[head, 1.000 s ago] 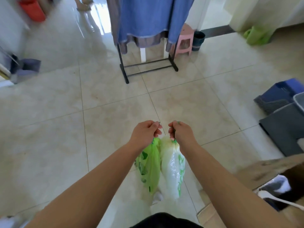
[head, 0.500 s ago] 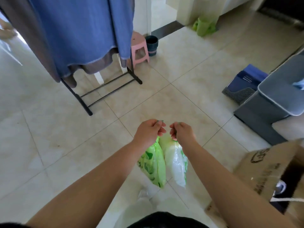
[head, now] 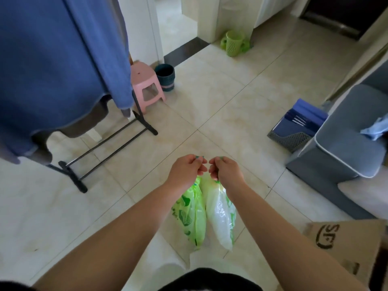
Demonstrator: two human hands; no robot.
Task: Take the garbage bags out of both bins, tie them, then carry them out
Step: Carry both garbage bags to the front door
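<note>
With the left hand [head: 185, 171] gripping the green bag [head: 192, 215] by its neck and the right hand [head: 225, 172] the whitish bag [head: 219, 217], both hanging side by side above the tiled floor [head: 231, 114], only carrying them out seems left.

Green bag [head: 192, 215]: bright lime, printed with darker green and white shapes. White bag [head: 220, 217]: milky, see-through, green print at the edges. Floor tiles [head: 220, 114]: cream with faint beige mottling and thin dark joints. Hanging cloth [head: 52, 59]: plain mid blue. Rack [head: 109, 143]: black. Stool [head: 144, 85]: pale pink. Tub [head: 165, 76]: dark teal. Basket [head: 234, 44]: light green, with a grid of holes. Sofa [head: 344, 148]: grey with white piping. Cardboard box [head: 344, 238]: brown with black lettering.
</note>
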